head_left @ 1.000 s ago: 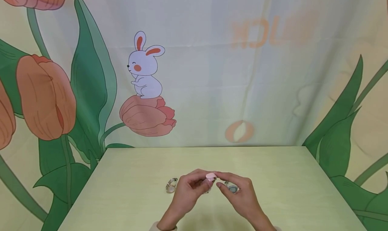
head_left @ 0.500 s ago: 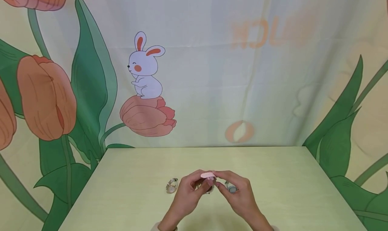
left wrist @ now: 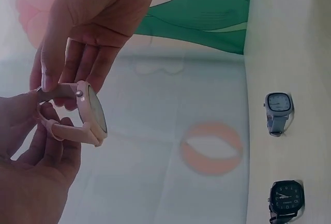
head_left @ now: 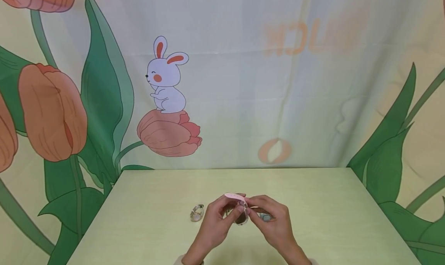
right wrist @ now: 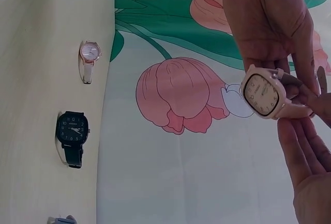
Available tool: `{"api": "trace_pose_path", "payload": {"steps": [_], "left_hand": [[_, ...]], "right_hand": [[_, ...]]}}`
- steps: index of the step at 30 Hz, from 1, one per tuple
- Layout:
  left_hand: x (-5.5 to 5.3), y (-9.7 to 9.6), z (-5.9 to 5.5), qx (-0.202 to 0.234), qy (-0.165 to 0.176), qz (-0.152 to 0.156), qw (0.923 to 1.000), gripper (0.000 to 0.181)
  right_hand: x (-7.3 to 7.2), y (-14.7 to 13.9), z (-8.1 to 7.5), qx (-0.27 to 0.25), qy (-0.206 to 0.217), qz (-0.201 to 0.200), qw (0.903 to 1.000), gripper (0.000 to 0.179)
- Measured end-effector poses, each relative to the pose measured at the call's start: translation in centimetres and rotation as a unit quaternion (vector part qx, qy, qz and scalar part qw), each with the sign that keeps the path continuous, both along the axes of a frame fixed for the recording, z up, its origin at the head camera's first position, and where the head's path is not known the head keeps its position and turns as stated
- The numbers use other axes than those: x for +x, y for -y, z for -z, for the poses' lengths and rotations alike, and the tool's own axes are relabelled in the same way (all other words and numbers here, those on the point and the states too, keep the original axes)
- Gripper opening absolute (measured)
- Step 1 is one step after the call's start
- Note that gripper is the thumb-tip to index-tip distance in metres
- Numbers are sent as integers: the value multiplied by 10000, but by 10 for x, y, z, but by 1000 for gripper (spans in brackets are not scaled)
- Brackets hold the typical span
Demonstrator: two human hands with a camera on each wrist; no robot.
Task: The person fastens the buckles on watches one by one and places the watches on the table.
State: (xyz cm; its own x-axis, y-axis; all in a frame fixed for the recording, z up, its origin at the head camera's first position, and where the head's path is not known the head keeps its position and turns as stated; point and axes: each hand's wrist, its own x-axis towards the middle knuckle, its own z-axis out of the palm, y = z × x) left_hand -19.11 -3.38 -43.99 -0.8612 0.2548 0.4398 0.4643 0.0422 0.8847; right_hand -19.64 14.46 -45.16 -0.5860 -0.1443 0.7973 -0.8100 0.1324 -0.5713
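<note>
A pale pink wristwatch [right wrist: 261, 94] with a rounded square face is held up above the table between both hands. My left hand [head_left: 215, 222] grips its pink strap [head_left: 235, 196], with the thumb uppermost in the head view. From the other side, my right hand [head_left: 272, 218] pinches the strap near its end. In the left wrist view the pink watch's case [left wrist: 93, 111] hangs away from the fingertips, the strap bent back towards them. Fingers hide part of the strap ends.
On the pale table [head_left: 156, 234] lie a small rose-gold watch [head_left: 196, 213] at left, a black square watch [right wrist: 73, 130] in the middle, and a blue-grey watch [left wrist: 279, 104] at right. A curtain [head_left: 229, 102] printed with tulips and a rabbit hangs behind.
The pink strap's visible end has swung to the left and up. My right thumb has closed in on the watch, while both wrists stay nearly in place.
</note>
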Motion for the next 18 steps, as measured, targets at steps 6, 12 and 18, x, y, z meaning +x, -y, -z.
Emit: {"api": "trace_pose_path", "payload": {"steps": [6,12,18], "left_hand": [[1,1,-2,-112,216,69,9997,24],[0,3,-3,-245,266,109,9993,20],[0,4,-4,-617,524,-370,9960,20]], "right_hand": [[2,-1,-4,57,255,-129,9996,34],[1,-7,-11,253,778,-164,9965,26],[-1,-7,-12,342,928,-265,9947,22]]}}
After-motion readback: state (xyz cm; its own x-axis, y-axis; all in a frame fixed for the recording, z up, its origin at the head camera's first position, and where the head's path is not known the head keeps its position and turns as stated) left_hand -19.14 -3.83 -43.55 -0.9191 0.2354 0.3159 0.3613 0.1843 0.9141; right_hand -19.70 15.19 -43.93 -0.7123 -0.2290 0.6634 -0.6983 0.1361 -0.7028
